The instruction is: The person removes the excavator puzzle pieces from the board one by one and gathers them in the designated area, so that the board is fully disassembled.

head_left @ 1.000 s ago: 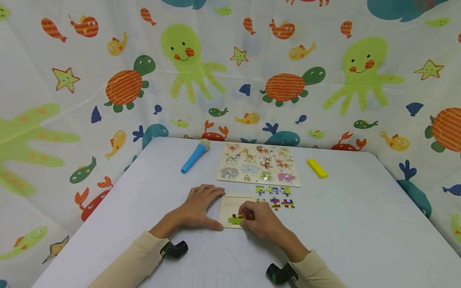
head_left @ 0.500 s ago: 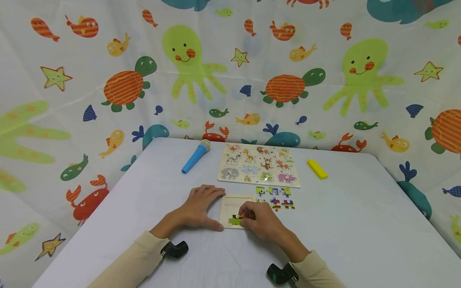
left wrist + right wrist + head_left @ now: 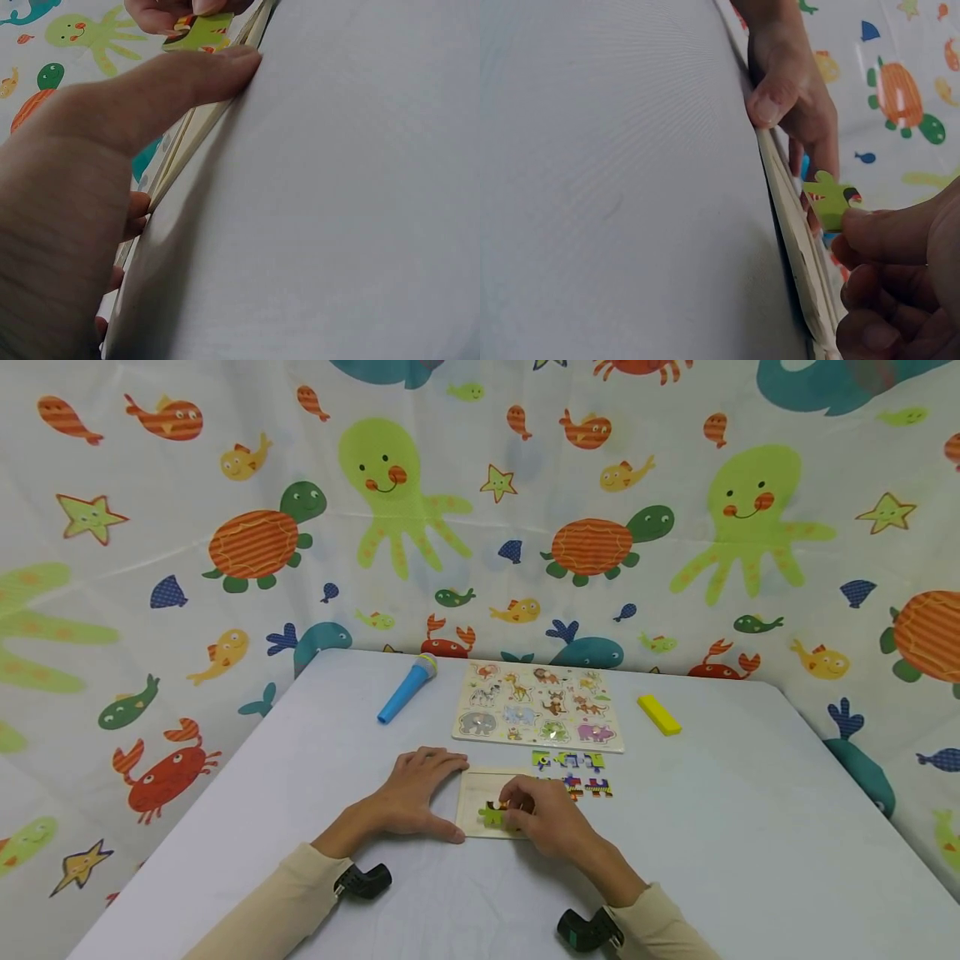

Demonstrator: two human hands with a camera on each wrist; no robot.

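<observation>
A small square wooden puzzle tray lies flat in front of me. My left hand rests at its left side, fingers spread, with the thumb touching the near left corner. Between thumb and fingertips my right hand pinches a green jigsaw piece with dark and red markings. The piece is tilted over the lower part of the tray, and my fingers cover some of it. Several loose jigsaw pieces lie just beyond the tray to the right, partly hidden by the right hand.
Behind the tray lies a wooden animal puzzle board. A blue toy microphone is at its left and a yellow block at its right. All sit on a white table, backed by a sea-animal curtain.
The right hand and its jigsaw piece have shifted very slightly to the right over the tray. My left hand stays in place. The head view has turned a little.
</observation>
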